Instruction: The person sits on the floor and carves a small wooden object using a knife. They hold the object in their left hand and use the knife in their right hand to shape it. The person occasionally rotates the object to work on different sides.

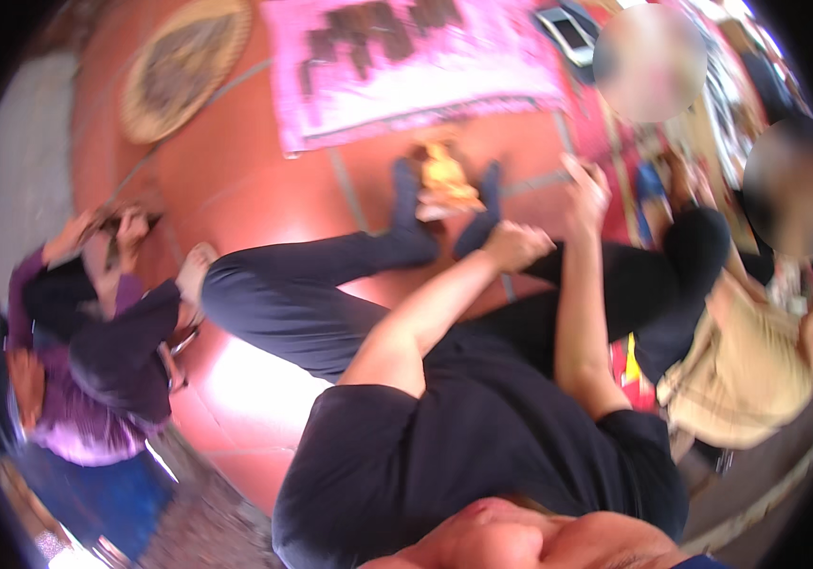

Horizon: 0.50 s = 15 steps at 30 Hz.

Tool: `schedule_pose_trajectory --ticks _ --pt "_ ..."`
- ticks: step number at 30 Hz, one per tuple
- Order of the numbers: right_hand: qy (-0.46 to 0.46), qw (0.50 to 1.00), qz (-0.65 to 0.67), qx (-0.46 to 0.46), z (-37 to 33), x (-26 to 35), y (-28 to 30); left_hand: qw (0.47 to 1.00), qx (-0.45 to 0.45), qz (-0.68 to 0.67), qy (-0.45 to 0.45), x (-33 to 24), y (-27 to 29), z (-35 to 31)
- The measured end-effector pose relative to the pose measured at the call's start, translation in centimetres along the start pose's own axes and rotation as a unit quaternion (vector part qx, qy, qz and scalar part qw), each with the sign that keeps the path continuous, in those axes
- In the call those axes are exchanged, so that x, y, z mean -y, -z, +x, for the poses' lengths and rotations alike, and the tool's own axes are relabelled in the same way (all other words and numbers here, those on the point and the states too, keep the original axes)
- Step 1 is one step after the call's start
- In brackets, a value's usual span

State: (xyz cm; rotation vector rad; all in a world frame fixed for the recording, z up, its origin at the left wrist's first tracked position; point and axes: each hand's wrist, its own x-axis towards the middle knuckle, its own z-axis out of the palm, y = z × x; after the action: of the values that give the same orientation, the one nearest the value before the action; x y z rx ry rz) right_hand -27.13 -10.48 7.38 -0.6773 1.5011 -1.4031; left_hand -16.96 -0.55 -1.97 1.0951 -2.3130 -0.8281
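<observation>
My left hand (518,247) is closed, held above my right shin with its fingers curled in. My right hand (586,192) is raised a little farther off to the right, also closed, thumb and fingers pinched near the top. Anything in either grip is too small or blurred to make out. The two hands are apart. Nearest to them, between my dark-socked feet (412,228), lies a yellow-orange crumpled thing (447,174) on the floor; its kind is unclear.
A pink cloth (435,81) with several dark brown strips (368,33) lies ahead. A round woven tray (234,27) is at far left, a phone (569,36) at far right. One person in purple (93,417) sits left; others, one in beige (743,370), sit right.
</observation>
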Motion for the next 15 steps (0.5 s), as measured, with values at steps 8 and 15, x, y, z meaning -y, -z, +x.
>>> schedule_pose_trajectory --ticks 8,15 --pt "0.113 0.99 -0.046 0.073 -0.3 -0.8 -1.6 0.935 -0.25 -0.18 0.178 -2.7 7.2 3.0" --pt "0.071 0.985 -0.128 0.088 0.1 3.4 -0.7 0.997 0.06 -0.009 0.051 0.3 6.6 -5.7"
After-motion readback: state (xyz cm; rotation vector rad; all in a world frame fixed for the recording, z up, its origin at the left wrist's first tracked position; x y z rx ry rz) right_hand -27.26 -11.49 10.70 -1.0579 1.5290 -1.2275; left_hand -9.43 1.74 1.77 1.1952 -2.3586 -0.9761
